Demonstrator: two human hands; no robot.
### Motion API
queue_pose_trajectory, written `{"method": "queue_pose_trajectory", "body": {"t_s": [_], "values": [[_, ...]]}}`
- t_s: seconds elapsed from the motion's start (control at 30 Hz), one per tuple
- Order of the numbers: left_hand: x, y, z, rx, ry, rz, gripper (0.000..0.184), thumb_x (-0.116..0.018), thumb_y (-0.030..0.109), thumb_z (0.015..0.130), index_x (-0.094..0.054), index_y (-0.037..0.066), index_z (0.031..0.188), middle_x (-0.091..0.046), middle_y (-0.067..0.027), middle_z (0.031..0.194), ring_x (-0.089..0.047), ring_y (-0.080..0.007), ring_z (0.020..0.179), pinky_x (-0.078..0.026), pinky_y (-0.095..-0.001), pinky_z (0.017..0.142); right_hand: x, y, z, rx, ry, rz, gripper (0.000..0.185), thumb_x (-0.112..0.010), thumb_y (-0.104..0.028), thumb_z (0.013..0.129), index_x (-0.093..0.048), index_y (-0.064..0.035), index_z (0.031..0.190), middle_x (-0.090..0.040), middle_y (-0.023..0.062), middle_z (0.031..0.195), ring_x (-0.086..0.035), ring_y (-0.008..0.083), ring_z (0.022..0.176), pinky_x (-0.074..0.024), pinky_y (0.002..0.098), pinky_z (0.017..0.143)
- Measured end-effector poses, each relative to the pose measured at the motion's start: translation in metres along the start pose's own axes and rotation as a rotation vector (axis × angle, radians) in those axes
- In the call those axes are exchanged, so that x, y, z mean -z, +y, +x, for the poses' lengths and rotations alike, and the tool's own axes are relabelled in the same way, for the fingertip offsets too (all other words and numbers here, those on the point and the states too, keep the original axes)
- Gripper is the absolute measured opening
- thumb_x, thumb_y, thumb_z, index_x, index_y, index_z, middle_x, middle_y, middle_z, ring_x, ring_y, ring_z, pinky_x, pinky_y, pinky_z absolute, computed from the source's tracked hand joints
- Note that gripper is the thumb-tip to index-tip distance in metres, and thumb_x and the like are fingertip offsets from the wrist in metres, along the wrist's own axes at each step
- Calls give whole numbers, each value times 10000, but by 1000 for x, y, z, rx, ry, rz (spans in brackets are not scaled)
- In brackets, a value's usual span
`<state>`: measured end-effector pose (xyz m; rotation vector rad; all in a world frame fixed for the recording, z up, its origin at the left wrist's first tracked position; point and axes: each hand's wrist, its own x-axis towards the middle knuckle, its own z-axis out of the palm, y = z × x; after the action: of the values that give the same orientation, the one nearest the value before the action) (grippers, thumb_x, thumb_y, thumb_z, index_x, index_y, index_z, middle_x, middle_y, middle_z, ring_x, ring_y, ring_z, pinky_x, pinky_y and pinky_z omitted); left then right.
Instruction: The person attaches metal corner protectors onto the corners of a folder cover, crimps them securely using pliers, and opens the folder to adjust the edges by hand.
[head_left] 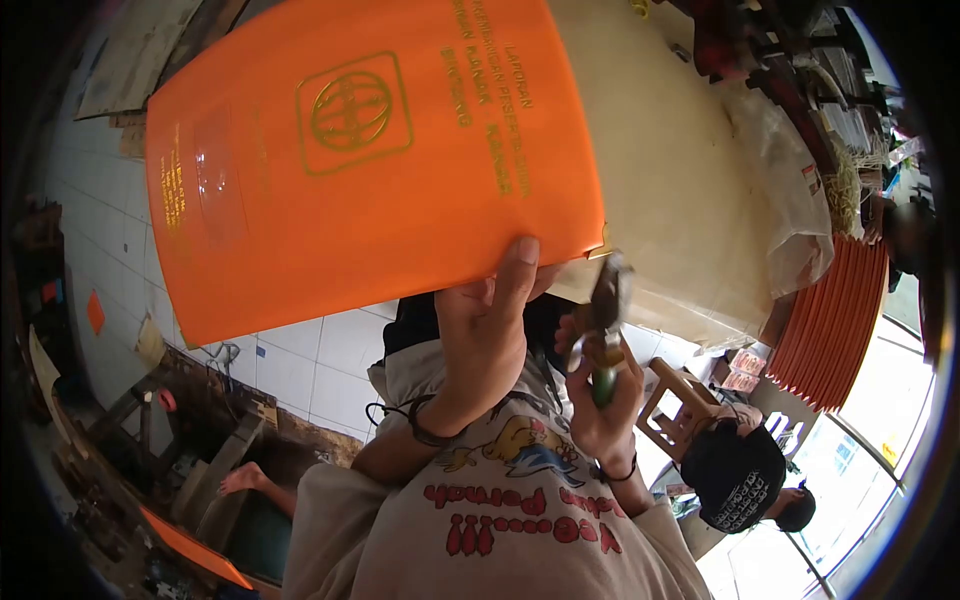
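Observation:
My left hand (487,335) grips an orange folder cover (270,260) at its lower right edge, thumb on top and fingers underneath. The cover carries gold printed lettering, a globe emblem and a clear window. At its right corner sits a small gold metal corner piece (603,239). In my right hand (607,405) is a pair of pliers (611,290) with a green handle; my fingers are wrapped around it. The jaws are slightly blurred and lie just below the metal corner, and I cannot tell whether they touch it.
A beige work surface (680,190) lies behind the cover, with a clear plastic bag (785,180) at its right. Beyond stands a stack of orange-red covers (835,325). A wooden stool (672,405) and a person in black (735,470) are at lower right. Another person's foot (243,480) shows at left.

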<state>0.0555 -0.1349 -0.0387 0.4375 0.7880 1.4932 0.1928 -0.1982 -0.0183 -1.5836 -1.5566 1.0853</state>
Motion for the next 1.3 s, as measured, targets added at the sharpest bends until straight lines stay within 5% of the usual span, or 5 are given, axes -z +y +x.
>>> {"method": "queue_pose_trajectory", "body": {"t_s": [0.43,0.53,0.73,0.83,1.3], "values": [[-5,1,-1,4,70,36,292,-494,147,1025,-485,-76,1214,-616,-155,1114,-677,-231,987,-550,-437,976,7,-5,-2,-131,-154,-82,336,-420,46,913,-549,67,1222,-632,184,1179,-642,248,1039,-504,363,927],[-1,1,-2,0,31,44,286,-497,143,1023,-485,-90,1189,-612,-156,1111,-674,-236,993,-552,-438,974,0,2,-12,-112,-5,102,246,-593,67,805,-613,61,1050,-626,202,1129,-659,281,956,-526,350,825],[-3,2,-2,1,32,63,286,-468,111,1022,-476,-122,1186,-607,-192,1134,-658,-314,1064,-562,-452,968,26,-5,-35,-356,-98,383,393,-482,114,701,-619,76,1068,-596,226,1215,-603,308,1150,-481,405,971],[-4,-4,-3,-19,65,-55,160,-535,35,1001,-567,-70,1117,-617,-80,1058,-614,-132,989,-516,-315,934,36,-20,-39,-552,-109,530,451,-476,117,664,-609,84,1094,-587,227,1238,-562,296,1211,-442,419,1033],[3,-14,-8,-159,47,65,127,-567,-59,952,-596,-111,1065,-630,-96,955,-609,-100,876,-494,-231,715,26,-43,-26,-567,-173,204,392,-486,104,716,-607,41,1084,-634,181,1131,-607,280,1126,-446,400,1005]]}}
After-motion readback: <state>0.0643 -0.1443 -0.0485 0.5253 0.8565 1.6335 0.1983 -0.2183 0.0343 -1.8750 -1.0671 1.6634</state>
